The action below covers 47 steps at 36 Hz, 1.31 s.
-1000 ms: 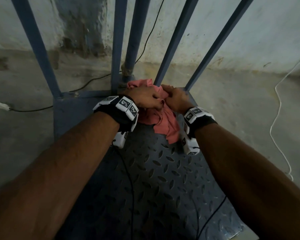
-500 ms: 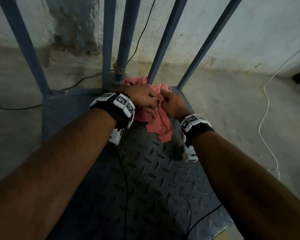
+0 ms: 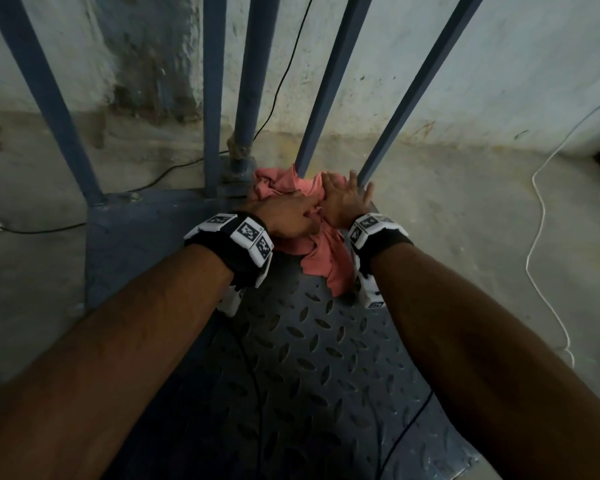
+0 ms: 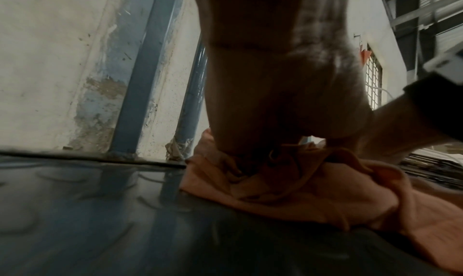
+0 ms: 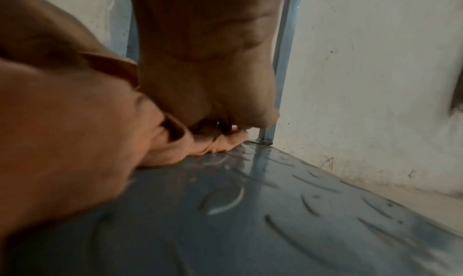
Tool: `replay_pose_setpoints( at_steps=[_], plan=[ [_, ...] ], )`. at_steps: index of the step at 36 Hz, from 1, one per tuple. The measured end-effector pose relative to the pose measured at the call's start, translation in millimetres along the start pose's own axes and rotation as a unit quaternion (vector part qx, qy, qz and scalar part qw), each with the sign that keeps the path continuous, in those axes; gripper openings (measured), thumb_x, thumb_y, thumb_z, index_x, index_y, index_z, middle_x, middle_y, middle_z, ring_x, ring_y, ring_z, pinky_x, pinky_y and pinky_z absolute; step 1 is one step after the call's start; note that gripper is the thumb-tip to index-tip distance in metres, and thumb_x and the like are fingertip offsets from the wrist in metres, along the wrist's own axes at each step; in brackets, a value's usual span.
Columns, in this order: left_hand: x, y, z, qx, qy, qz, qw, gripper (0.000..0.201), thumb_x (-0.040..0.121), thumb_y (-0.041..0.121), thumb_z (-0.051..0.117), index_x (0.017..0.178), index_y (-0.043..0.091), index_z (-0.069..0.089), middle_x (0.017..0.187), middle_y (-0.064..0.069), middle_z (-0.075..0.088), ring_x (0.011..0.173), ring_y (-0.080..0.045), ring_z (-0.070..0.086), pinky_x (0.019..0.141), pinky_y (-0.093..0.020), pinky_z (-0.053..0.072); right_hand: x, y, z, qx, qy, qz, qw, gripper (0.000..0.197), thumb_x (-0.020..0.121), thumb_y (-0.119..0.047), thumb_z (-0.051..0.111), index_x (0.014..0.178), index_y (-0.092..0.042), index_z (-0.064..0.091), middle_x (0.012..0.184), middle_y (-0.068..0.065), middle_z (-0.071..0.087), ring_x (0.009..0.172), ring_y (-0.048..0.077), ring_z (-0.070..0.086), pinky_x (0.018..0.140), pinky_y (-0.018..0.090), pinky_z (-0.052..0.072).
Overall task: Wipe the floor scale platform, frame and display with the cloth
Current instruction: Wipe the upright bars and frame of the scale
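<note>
A: Since 1 second ago, the right hand [image 3: 345,200] is flattening out; its fingers, curled on the cloth [image 3: 312,233] then, are now lying spread and straight on top of it.

B: And the left hand [image 3: 286,216]?

A: It is pressing the cloth beside the right one, knuckles up. Its fingers are looking bent into the folds, but I cannot tell whether they are gripping.

B: Where is the cloth sitting?

A: It is lying bunched at the far edge of the platform [image 3: 312,358], against the feet of the frame [image 3: 329,84] bars, with 1 corner trailing toward the wrists.

B: Any writing showing?

A: Nothing readable. The wrist bands [image 3: 246,237] are carrying black-and-white square codes, and no brand is showing on the scale.

B: Anything around it?

A: A black cable [image 3: 284,74] is running down the wall, and a white cord [image 3: 541,216] is trailing over the floor at right.
</note>
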<state>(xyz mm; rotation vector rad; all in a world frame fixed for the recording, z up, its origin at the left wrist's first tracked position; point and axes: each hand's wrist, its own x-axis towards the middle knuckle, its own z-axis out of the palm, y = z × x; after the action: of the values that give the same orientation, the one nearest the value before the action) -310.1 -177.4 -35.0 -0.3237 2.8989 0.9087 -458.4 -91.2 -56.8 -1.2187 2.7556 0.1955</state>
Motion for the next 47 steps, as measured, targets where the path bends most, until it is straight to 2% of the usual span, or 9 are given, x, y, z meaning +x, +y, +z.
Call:
replay_pose_setpoints(
  at_steps=[7,16,23,26,34,36,40,44,47],
  plan=[
    [7.0,-1.1,-4.3,-0.01,-0.02,-0.012,1.0,0.04,0.096,0.033,0.058,0.134,0.023,0.051,0.112,-0.002,0.056,0.096,-0.02,0.052,0.08,-0.03,0.034,1.9,2.5,13.7,0.015,0.073,-0.053,0.996,0.087,0.095,-0.052,0.054,0.155,0.002,0.022,0.161,0.021,0.025,0.15,0.034,0.022,0.122,0.049,0.017],
    [2.9,-0.9,1.9,0.001,-0.001,-0.015,1.0,0.041,0.096,0.035,0.057,0.131,0.013,0.053,0.127,-0.013,0.06,0.114,-0.032,0.057,0.091,-0.036,0.041,12.2,-4.4,8.3,0.047,0.077,-0.056,0.994,0.068,0.094,-0.046,0.054,0.141,0.003,0.043,0.144,0.024,0.046,0.136,0.04,0.042,0.113,0.045,0.032],
    [2.3,-1.6,-10.4,-0.013,-0.031,-0.026,0.999,0.043,0.088,0.042,0.064,0.129,0.029,0.055,0.129,-0.002,0.06,0.111,-0.022,0.056,0.09,-0.033,0.04,-1.7,-2.0,8.1,0.183,0.109,-0.178,0.961,0.071,0.083,-0.044,0.053,0.139,-0.001,0.055,0.137,0.021,0.059,0.128,0.037,0.055,0.108,0.039,0.041],
    [3.9,0.9,-13.2,-0.024,-0.05,-0.028,0.998,0.055,0.086,0.041,0.065,0.139,0.031,0.053,0.137,0.002,0.058,0.123,-0.022,0.054,0.106,-0.042,0.042,-15.4,1.6,1.7,0.214,0.104,-0.16,0.958,0.06,0.088,-0.025,0.06,0.144,-0.005,0.052,0.141,0.021,0.057,0.134,0.034,0.052,0.113,0.037,0.039],
    [21.5,15.6,-12.1,-0.025,-0.086,0.014,0.996,0.047,0.088,0.028,0.069,0.133,0.024,0.058,0.133,0.001,0.059,0.11,-0.019,0.054,0.093,-0.031,0.042,-36.4,21.4,16.2,0.17,0.176,-0.075,0.967,0.04,0.081,-0.034,0.04,0.099,-0.012,0.068,0.088,0.017,0.071,0.08,0.041,0.064,0.07,0.044,0.051],
    [26.8,21.0,-7.2,-0.011,-0.072,0.018,0.997,0.045,0.089,0.026,0.068,0.133,0.019,0.059,0.134,-0.001,0.059,0.114,-0.021,0.054,0.091,-0.029,0.04,-37.9,25.2,20.6,0.175,0.173,-0.076,0.966,0.054,0.083,-0.047,0.037,0.102,-0.004,0.064,0.097,0.018,0.067,0.085,0.035,0.06,0.076,0.039,0.046],
    [37.8,24.9,1.2,-0.012,-0.052,0.034,0.998,0.038,0.091,0.022,0.065,0.128,0.014,0.061,0.122,-0.002,0.06,0.099,-0.018,0.05,0.076,-0.025,0.03,-30.4,35.2,26.9,0.135,0.086,-0.039,0.986,0.102,0.081,-0.066,0.027,0.152,0.008,0.029,0.158,0.029,0.031,0.148,0.041,0.028,0.122,0.047,0.021],
    [39.6,21.0,5.5,-0.024,-0.029,0.038,0.999,0.039,0.092,0.025,0.064,0.13,0.017,0.059,0.118,-0.001,0.059,0.1,-0.019,0.051,0.078,-0.026,0.03,-17.5,43.8,16.9,0.127,0.024,-0.031,0.991,0.083,0.1,-0.04,0.052,0.159,0.0,0.008,0.167,0.019,0.005,0.155,0.033,0.003,0.125,0.039,0.006],
    [37.9,20.7,11.3,-0.037,-0.01,0.029,0.999,0.038,0.093,0.027,0.06,0.13,0.021,0.056,0.11,-0.005,0.06,0.102,-0.026,0.056,0.081,-0.032,0.039,-3.6,52.3,11.7,0.126,0.015,-0.032,0.991,0.083,0.1,-0.039,0.055,0.161,-0.012,0.006,0.169,0.008,0.002,0.156,0.027,0.002,0.124,0.05,0.01]
  ],
)
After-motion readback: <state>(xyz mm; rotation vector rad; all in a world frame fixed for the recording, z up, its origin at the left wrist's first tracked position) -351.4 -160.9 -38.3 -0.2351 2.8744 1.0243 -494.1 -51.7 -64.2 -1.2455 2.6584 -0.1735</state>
